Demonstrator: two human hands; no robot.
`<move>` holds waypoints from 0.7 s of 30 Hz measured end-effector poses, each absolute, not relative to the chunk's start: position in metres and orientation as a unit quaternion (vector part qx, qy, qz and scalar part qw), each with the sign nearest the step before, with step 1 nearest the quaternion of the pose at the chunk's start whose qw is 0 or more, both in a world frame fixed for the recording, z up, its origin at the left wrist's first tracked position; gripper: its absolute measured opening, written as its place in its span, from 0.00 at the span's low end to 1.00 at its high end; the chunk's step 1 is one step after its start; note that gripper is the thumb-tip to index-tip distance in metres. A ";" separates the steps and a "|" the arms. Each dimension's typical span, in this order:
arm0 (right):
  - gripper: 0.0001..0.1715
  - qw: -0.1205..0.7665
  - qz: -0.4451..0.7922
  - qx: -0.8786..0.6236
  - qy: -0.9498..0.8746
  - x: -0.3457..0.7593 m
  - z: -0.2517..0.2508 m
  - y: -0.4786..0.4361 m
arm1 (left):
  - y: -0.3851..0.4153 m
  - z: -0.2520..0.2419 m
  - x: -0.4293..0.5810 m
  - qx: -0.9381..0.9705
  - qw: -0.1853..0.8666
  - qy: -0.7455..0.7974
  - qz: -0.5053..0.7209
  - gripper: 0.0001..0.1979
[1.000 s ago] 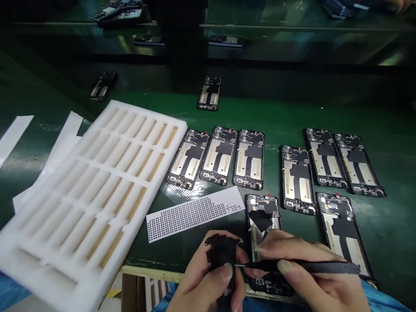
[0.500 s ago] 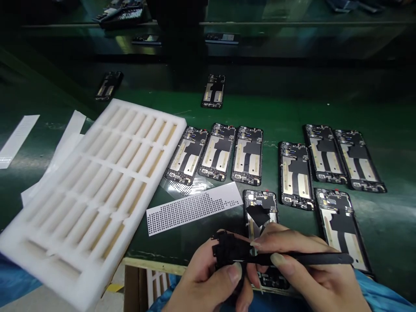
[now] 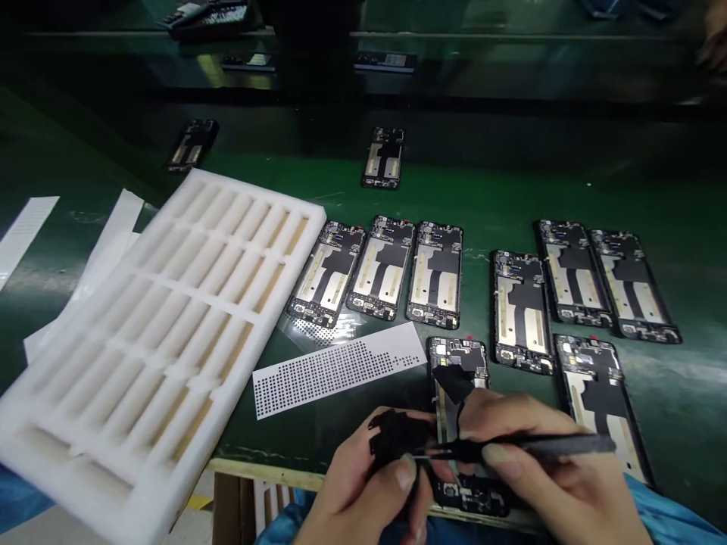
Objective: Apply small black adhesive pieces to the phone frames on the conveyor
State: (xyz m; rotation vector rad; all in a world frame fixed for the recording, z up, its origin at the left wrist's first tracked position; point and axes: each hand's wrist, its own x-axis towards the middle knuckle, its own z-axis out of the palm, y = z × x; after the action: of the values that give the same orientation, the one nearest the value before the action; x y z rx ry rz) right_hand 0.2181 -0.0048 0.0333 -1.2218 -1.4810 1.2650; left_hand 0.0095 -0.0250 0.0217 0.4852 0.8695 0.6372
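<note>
At the table's front edge, my left hand (image 3: 369, 481) pinches a black flexible piece (image 3: 397, 437) between thumb and fingers. My right hand (image 3: 545, 462) is closed round black tweezers (image 3: 556, 446), whose tips point left at the black piece. Behind and partly under my hands lies an opened phone (image 3: 460, 350), with a black flap (image 3: 454, 382) standing up from it near my right fingers. A white sheet of black dots (image 3: 341, 371) lies on the table left of this phone.
A white foam tray (image 3: 164, 276) with slots fills the left side. Several opened phones (image 3: 436, 274) lie in the middle and right, one (image 3: 385, 157) farther back. White strips (image 3: 26, 231) lie far left. Part of another person's hand (image 3: 716, 38) shows top right.
The tweezer tips and my right fingers have drawn slightly apart from the black piece. Another person's hand has come into view at the top right. The view has shifted a little.
</note>
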 end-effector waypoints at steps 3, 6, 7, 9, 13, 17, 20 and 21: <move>0.04 0.410 0.474 -0.553 -0.549 0.221 0.022 0.008 | -0.025 0.016 0.003 0.407 0.634 0.587 0.296 0.24; 0.09 0.384 0.461 -0.585 -0.546 0.216 0.009 0.023 | -0.022 0.001 -0.007 0.636 0.371 0.630 0.246 0.27; 0.11 0.372 0.459 -0.584 -0.557 0.214 0.005 0.027 | -0.021 -0.004 -0.010 0.710 0.289 0.602 0.223 0.29; 0.11 0.356 0.436 -0.575 -0.594 0.210 0.000 0.031 | -0.018 -0.014 -0.014 0.804 0.162 0.543 0.180 0.33; 0.10 0.368 0.375 -0.544 -0.654 0.210 -0.004 0.033 | -0.012 -0.021 -0.013 0.840 0.103 0.515 0.139 0.35; 0.09 0.373 0.384 -0.539 -0.651 0.216 -0.006 0.032 | -0.016 -0.018 -0.008 0.829 0.171 0.507 0.163 0.37; 0.11 0.376 0.422 -0.569 -0.597 0.218 -0.002 0.029 | -0.024 -0.014 -0.006 0.737 0.279 0.576 0.219 0.35; 0.13 0.382 0.440 -0.582 -0.567 0.217 0.002 0.027 | -0.025 -0.012 -0.006 0.683 0.347 0.591 0.253 0.33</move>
State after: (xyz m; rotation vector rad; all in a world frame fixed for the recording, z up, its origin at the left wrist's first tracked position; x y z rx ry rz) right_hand 0.2174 0.0272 0.0021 -1.4840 -1.4468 1.1220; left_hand -0.0060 -0.0253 -0.0124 1.7716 1.5316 0.6566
